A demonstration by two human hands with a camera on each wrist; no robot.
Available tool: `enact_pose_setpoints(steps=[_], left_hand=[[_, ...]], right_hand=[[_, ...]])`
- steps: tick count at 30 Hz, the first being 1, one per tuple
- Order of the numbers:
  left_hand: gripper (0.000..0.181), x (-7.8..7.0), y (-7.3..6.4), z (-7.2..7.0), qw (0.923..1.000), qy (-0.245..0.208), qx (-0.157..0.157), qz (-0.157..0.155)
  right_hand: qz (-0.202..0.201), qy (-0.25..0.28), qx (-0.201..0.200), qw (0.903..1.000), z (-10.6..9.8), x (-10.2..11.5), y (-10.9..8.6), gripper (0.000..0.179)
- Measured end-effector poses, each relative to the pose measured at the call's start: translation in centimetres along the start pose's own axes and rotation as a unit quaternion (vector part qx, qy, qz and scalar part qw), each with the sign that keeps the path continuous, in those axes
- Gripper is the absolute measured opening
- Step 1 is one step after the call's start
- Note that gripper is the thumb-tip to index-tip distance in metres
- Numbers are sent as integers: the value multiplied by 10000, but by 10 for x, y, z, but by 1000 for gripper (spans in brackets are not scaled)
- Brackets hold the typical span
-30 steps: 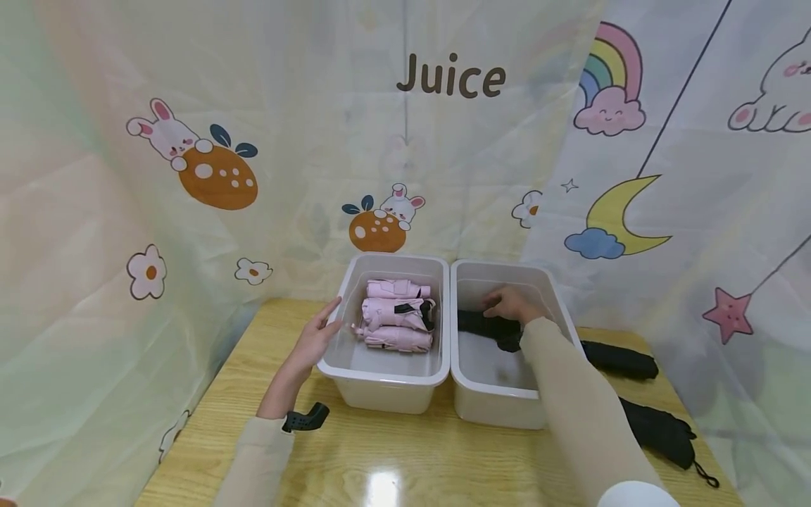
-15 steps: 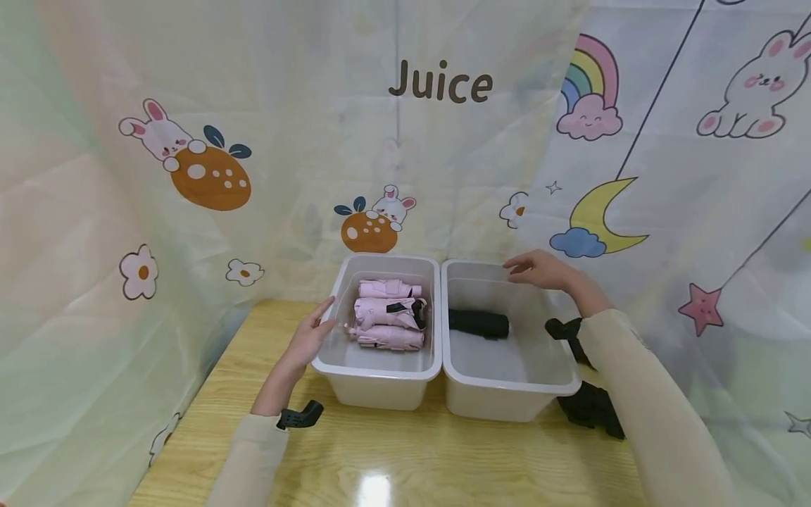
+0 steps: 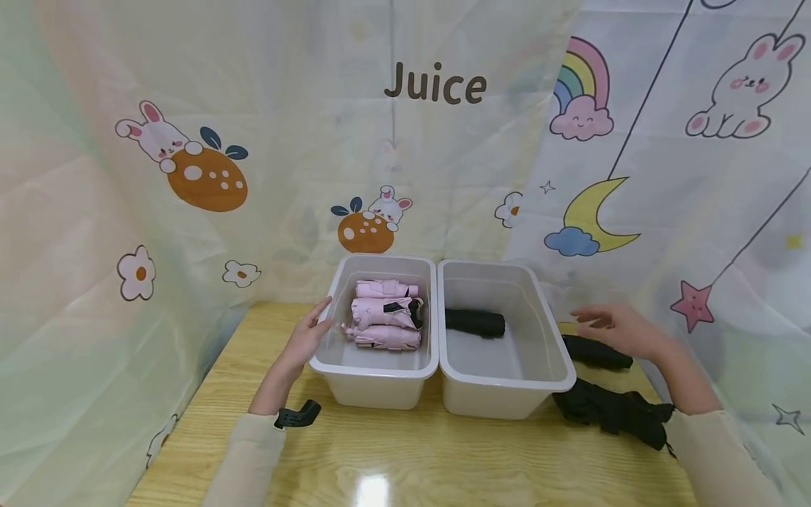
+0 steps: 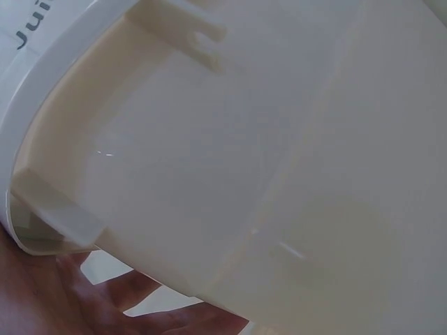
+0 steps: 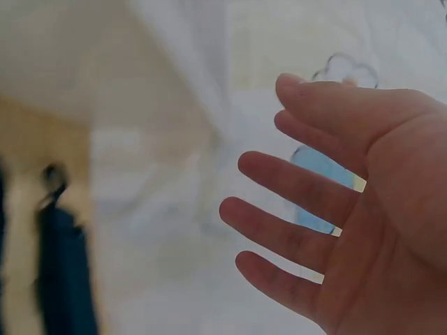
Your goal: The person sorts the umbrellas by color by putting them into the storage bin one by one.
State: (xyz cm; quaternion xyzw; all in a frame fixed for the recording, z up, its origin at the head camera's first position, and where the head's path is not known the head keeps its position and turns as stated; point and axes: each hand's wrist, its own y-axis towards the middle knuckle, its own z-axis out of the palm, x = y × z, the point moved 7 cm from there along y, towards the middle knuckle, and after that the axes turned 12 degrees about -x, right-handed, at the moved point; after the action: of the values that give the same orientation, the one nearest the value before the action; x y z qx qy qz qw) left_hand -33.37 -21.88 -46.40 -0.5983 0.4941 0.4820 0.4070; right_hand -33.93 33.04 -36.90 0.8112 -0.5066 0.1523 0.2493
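My left hand [image 3: 304,343] rests against the left side of the left white bin [image 3: 380,384], its fingers [image 4: 133,289] along the outer wall below the rim. Inside that bin lie several folded pink umbrellas [image 3: 386,313] in a stack of rows. A folded black umbrella [image 3: 476,323] lies in the right white bin [image 3: 494,398], against its left wall. Right of the bins, my right hand [image 3: 624,331] hovers with fingers spread and nothing in it. Beneath it is a black folded umbrella [image 3: 595,352]; a looser black one [image 3: 611,412] lies nearer the front.
Both bins stand side by side on a wooden table [image 3: 355,451], close to a printed fabric backdrop [image 3: 291,162]. More fabric encloses the left and right sides. A dark wrist mount [image 3: 298,414] sits on the left forearm.
The right hand has risen out of the right bin and moved rightward over the black umbrellas outside it. A black umbrella stays in the bin. The left hand keeps its place.
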Motion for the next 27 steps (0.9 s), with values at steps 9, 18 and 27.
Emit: enact_pose_setpoints(steps=[9, 18, 27], left_hand=[[55, -1, 1, 1, 9999, 0, -8, 111], [54, 1, 0, -1, 10000, 18, -94, 26], [56, -3, -3, 1, 9999, -36, 4, -129]], right_hand=[[771, -53, -72, 9970, 32, -59, -78, 47], [891, -239, -379, 9950, 68, -101, -115, 64], [565, -1249, -436, 9896, 88, -110, -116, 75]])
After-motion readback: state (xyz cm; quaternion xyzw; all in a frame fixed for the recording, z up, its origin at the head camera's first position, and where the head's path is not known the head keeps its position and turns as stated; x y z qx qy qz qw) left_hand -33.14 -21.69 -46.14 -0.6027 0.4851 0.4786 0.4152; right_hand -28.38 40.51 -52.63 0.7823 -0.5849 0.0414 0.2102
